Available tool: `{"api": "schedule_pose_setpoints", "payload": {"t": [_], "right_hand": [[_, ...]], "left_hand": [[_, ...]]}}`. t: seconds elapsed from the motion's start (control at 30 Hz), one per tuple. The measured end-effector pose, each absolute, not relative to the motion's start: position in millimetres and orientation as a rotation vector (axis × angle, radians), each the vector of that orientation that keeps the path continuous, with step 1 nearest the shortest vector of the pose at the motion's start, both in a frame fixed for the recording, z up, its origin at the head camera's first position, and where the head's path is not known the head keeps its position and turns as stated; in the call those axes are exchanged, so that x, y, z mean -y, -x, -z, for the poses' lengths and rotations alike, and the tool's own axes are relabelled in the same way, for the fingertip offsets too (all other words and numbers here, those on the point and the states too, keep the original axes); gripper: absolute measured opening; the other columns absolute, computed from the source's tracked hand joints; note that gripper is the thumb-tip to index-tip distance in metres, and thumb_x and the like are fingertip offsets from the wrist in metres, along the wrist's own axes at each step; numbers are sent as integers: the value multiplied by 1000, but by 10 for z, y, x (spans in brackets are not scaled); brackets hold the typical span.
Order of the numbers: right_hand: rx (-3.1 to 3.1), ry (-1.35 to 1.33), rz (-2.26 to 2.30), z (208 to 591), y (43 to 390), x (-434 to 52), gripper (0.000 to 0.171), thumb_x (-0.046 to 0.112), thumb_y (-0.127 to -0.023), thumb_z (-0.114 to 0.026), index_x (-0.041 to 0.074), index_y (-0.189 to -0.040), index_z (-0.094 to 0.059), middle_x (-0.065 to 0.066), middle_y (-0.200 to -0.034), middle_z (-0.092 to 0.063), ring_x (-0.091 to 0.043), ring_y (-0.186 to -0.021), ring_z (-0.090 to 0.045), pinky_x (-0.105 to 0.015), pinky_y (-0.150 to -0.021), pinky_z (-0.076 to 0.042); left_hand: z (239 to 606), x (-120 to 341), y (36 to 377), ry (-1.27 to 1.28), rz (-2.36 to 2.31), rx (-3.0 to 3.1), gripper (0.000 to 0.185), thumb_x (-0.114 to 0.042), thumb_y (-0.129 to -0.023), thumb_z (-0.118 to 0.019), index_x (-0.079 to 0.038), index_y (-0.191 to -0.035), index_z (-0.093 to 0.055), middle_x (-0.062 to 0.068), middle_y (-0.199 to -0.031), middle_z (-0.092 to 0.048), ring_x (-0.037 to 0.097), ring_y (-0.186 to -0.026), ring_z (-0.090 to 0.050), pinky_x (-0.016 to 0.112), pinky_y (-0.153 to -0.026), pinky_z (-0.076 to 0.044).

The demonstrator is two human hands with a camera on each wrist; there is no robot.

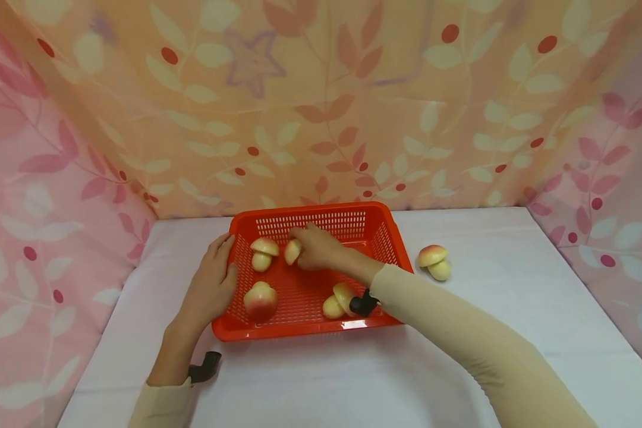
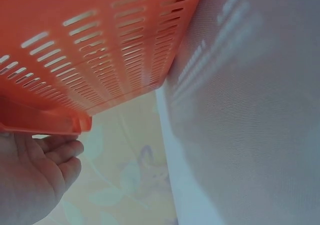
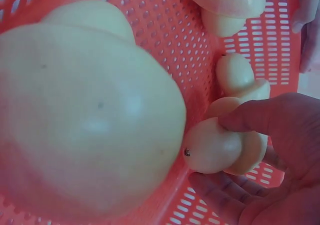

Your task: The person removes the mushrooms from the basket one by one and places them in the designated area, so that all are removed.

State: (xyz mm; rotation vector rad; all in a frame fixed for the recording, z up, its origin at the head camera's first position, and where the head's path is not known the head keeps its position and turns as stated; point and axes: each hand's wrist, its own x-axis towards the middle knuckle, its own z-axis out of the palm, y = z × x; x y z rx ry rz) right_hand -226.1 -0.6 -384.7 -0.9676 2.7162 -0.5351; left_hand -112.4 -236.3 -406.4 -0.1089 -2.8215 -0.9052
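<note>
Inside the orange plastic basket with slotted walls (image 1: 377,229), near its far wall, the right hand (image 1: 315,249) holds a small toy mushroom with a pale stem and peach cap (image 1: 292,251). The wrist view shows the thumb and fingers (image 3: 250,117) curled round it, with the stem end poking out past the fingers. From the head view its long axis runs roughly from the far wall toward the person, tipped a bit to the left. I cannot tell if it rests on the basket floor or is just above it.

The right hand is the nearer one by far, since it is on the mushroom. The left hand (image 1: 210,285) lies flat and relaxed against the left outer wall of the basket, fingers straight, holding nothing.

3 more toy mushrooms lie in the basket: 1 just left of the held one (image 1: 263,252), 1 at the near left (image 1: 260,300), 1 at the near right (image 1: 338,300). 1 more mushroom (image 1: 435,261) sits on the white table (image 1: 513,309), to the right of the basket.
</note>
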Motion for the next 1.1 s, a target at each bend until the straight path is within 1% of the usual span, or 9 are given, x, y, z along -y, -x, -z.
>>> {"api": "schedule_pose_setpoints", "payload": {"t": [0.17, 0.27, 0.43, 0.57, 0.77, 1.0, 1.1], "right_hand": [[-2712, 988, 549, 3893, 2295, -75, 51, 10, -85, -73, 11, -135, -64, -19, -126, -64, -27, -99, -61, -43, -83, -57], [-2722, 993, 564, 3845, 2288, -112, 51, 10, -84, -74, 11, -134, -65, -19, -125, -64, -27, -96, -61, -43, -82, -57], [-2718, 1006, 559, 3705, 2236, -168, 53, 7, -84, -74, 9, -136, -64, -22, -127, -62, -26, -93, -60, -41, -80, -56], [-2720, 1007, 541, 3671, 2237, -202, 53, 7, -84, -74, 12, -137, -64, -20, -128, -61, -25, -94, -59, -39, -79, -54], [-2718, 1004, 560, 3640, 2217, -281, 54, 7, -84, -74, 12, -137, -63, -18, -129, -61, -27, -103, -59, -39, -83, -54], [-2734, 978, 566, 3570, 2156, -436, 56, 8, -84, -75, 10, -138, -62, -20, -128, -61, -27, -98, -62, -40, -84, -57], [-2742, 970, 585, 3516, 2142, -494, 55, 8, -84, -74, 11, -137, -63, -19, -128, -61, -28, -101, -63, -41, -86, -58]], "left_hand": [[4078, 2344, 1122, 106, 900, 2827, 61, -9, -105, -44, 4, -163, -31, 22, -170, -30, 44, -158, -31, 66, -127, -28], [4079, 2346, 1122, 105, 904, 2828, 61, -9, -105, -44, 4, -164, -31, 22, -171, -29, 44, -158, -31, 66, -127, -28], [4074, 2352, 1132, 102, 906, 2825, 61, -10, -106, -44, 3, -164, -31, 22, -171, -29, 44, -158, -30, 66, -128, -27], [4066, 2354, 1137, 109, 903, 2825, 61, -10, -106, -44, 4, -164, -31, 22, -171, -28, 44, -159, -30, 66, -128, -27], [4076, 2341, 1136, 121, 902, 2816, 60, -9, -106, -44, 4, -163, -31, 22, -171, -29, 44, -158, -30, 66, -127, -27], [4099, 2338, 1141, 135, 913, 2819, 60, -9, -106, -43, 5, -163, -31, 23, -171, -29, 46, -158, -30, 67, -126, -28], [4100, 2347, 1155, 139, 910, 2808, 60, -9, -106, -43, 7, -162, -31, 24, -170, -29, 47, -157, -31, 69, -124, -29]]}}
